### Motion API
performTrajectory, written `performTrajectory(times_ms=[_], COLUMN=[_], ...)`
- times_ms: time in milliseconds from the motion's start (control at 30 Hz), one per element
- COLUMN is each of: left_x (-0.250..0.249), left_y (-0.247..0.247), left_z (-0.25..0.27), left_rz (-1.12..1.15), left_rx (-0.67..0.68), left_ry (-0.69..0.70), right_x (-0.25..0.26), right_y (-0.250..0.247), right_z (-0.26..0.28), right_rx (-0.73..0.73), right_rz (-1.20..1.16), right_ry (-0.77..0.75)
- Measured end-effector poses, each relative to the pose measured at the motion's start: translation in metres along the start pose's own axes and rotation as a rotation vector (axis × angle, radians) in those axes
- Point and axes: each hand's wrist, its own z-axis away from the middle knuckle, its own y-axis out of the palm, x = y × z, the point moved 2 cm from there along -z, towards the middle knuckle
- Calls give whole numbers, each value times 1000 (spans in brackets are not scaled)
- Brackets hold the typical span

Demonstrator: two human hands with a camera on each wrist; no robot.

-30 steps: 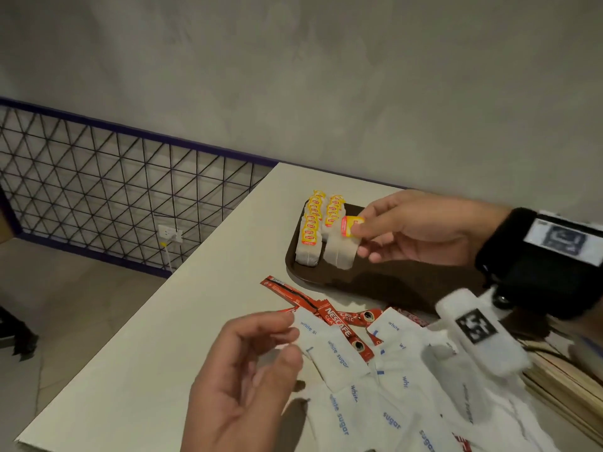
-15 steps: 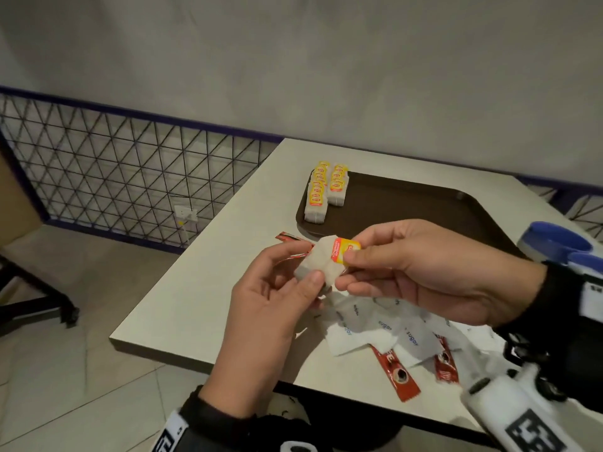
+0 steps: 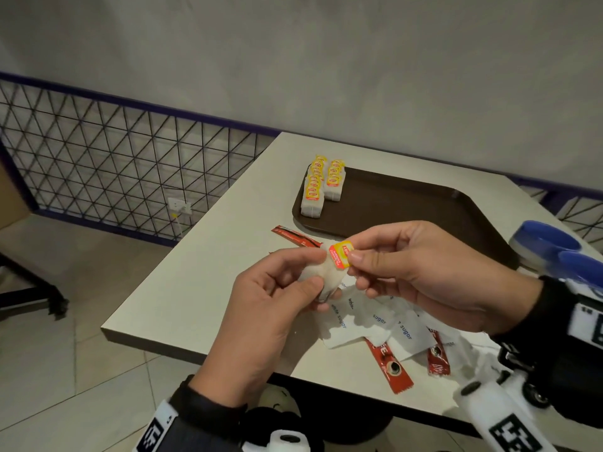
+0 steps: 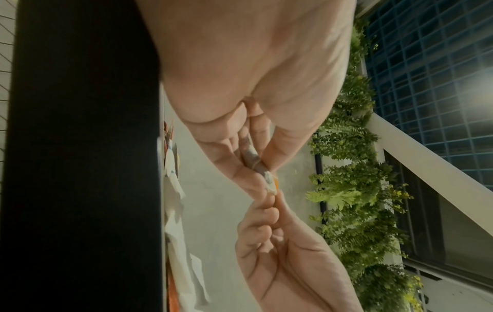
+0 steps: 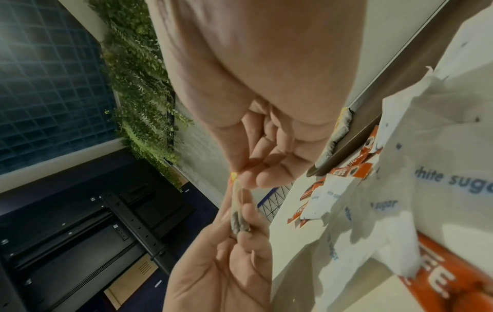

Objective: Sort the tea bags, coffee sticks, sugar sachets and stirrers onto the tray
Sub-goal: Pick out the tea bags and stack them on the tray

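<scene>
Both hands hold one tea bag (image 3: 329,272) above the table's near edge. My left hand (image 3: 303,275) pinches its white pouch (image 4: 256,162); my right hand (image 3: 354,261) pinches its red-and-yellow tag (image 3: 341,255). The pouch (image 5: 237,213) hangs between the two hands in the right wrist view. A brown tray (image 3: 408,207) lies farther back, with two rows of tea bags (image 3: 321,187) at its left end. White sugar sachets (image 3: 368,318) and red coffee sticks (image 3: 390,367) lie loose on the table under my hands. No stirrers show.
The white table (image 3: 212,256) ends at a front edge near my wrists. A wire-grid fence (image 3: 114,158) runs along the left, above tiled floor. A blue-and-white object (image 3: 548,246) sits at the right edge of the head view.
My right hand has carried the tea bag back from the tray toward me. My left hand rose and took hold of its pouch. The view pulled back from the table.
</scene>
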Motion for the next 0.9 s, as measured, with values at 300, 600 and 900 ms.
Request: performTrajectory(times_ms=[300, 600, 900], left_x=[-4, 0, 0], left_y=[4, 5, 7], left_z=[4, 6, 7], left_rz=[-133, -159, -155], left_rx=[60, 144, 157], left_ry=[31, 20, 15], right_x=[0, 1, 3], right_y=[-6, -11, -11], right_z=[1, 4, 1], right_rx=[-1, -14, -88], right_rz=[88, 133, 225], right_ry=[67, 84, -20])
